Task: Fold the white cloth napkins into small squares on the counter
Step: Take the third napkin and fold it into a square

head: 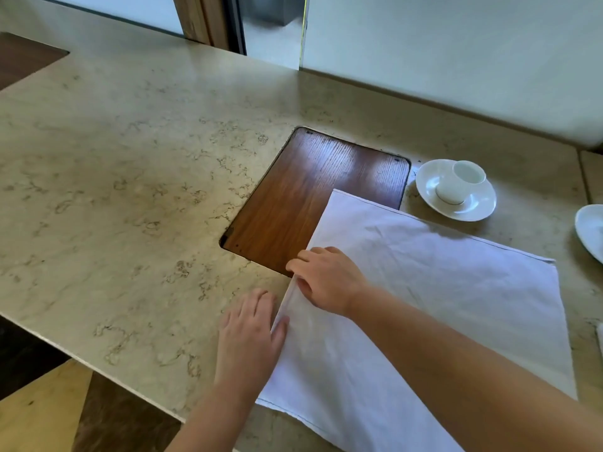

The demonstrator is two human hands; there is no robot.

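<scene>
Counter: a beige marble-veined counter (130, 177) fills the view, backed by a pale wall running from 12 to 3 o'clock.
Inset: a dark wooden panel (313, 197) sits flush in the stone just above centre, its lower right part covered by cloth.
Napkin: the white cloth napkin (440, 305) lies flat at 4 to 5 o'clock, one corner reaching up over the wooden panel, its near hem running off toward the bottom edge of the view.
Left edge of napkin: it looks like a doubled or folded edge, though the layers are hard to tell apart from here.
Left hand: the left hand (251, 331) lies at 6 o'clock, palm down on the counter, fingers straight and close together, with the thumb resting on the napkin's left edge.
Right hand: the right hand (329, 278) sits just above it at centre, its forearm crossing over the cloth, fingers loosely bent and pressing down on the same edge, holding nothing.
Cup: a small white cup (460, 181) stands on a white saucer (456, 207) at 2 o'clock, just beside the panel and near the napkin's far hem.
Plate: a second white dish (592, 233) is cut off by the frame at 3 o'clock.
</scene>
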